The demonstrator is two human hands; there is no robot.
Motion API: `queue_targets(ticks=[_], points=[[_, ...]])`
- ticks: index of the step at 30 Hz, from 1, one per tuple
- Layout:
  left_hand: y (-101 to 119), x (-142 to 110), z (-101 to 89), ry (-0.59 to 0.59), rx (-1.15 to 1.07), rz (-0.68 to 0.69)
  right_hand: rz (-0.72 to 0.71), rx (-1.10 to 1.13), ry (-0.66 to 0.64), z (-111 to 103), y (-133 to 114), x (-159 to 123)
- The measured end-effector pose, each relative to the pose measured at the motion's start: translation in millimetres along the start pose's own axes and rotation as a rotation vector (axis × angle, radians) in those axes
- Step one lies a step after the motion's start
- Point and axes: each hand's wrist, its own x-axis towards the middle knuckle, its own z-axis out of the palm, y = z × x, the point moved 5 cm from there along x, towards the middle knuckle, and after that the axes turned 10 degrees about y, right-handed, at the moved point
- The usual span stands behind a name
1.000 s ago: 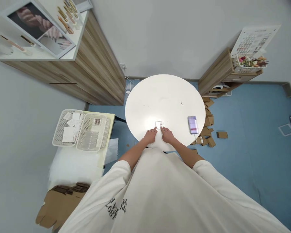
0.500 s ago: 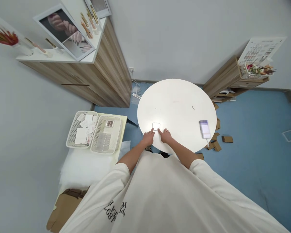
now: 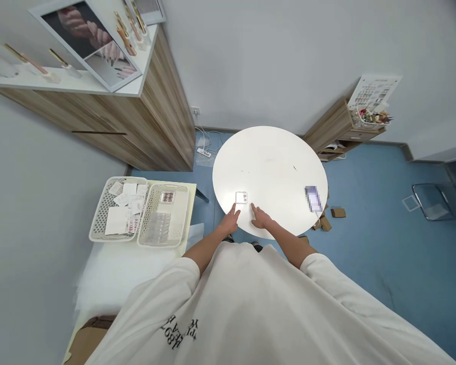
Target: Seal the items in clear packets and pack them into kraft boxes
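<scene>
A small flat clear case [image 3: 241, 197] with a white insert and small dark marks lies on the round white table [image 3: 269, 152], near its front left edge. My left hand [image 3: 230, 221] is just in front of the case, index finger stretched toward its lower left corner; I cannot tell whether the tip touches it. To the right, my right hand [image 3: 261, 218] rests at the table with its index finger pointing forward, a little apart from the case. Neither hand grips anything.
A phone [image 3: 313, 198] with a cable lies at the table's right. Left stand two white baskets, one with paper cards [image 3: 117, 220], the other with clear trays [image 3: 157, 228]. A wooden cabinet [image 3: 167, 116] stands behind left; cardboard pieces [image 3: 338, 213] lie on the floor.
My fingertips have drawn back and spread apart from the case, the right one moving away to its right. The case stays on the table. The camera view has shifted.
</scene>
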Motion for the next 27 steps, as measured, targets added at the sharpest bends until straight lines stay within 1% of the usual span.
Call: queue_targets(ticks=[5,7,10,13,16,18,21,24,27], points=[[10.3,-21.5,0.5,-0.004,-0.070,-0.041,-0.007,0.089,0.016,13.7,13.4,-28.7],[17.5,-32.4,-0.1,0.045,-0.096,-0.055,-0.024,0.112,0.060,18.3,23.2,-40.3],[30.5,-50.5,2.3,0.167,-0.133,-0.085,-0.064,0.136,0.170,20.5,40.7,-56.3],[44.7,-70.6,14.1,0.246,-0.173,-0.123,-0.130,0.160,0.274,19.7,55.5,-71.1],[56.7,-95.2,32.3,0.282,-0.214,-0.181,-0.202,0.176,0.334,21.2,62.0,-85.1],[62.7,-114.9,44.3,0.294,-0.249,-0.222,-0.247,0.182,0.344,26.0,60.2,-93.9],[67.5,-147.1,57.3,0.321,-0.277,-0.280,-0.323,0.197,0.341,38.1,48.3,-106.7],[66.3,-178.0,63.1,0.374,-0.256,-0.325,-0.397,0.225,0.315,53.0,28.7,-117.7],[58.1,-205.3,64.6,0.441,-0.230,-0.362,-0.466,0.232,0.282,67.3,4.9,-125.5]])
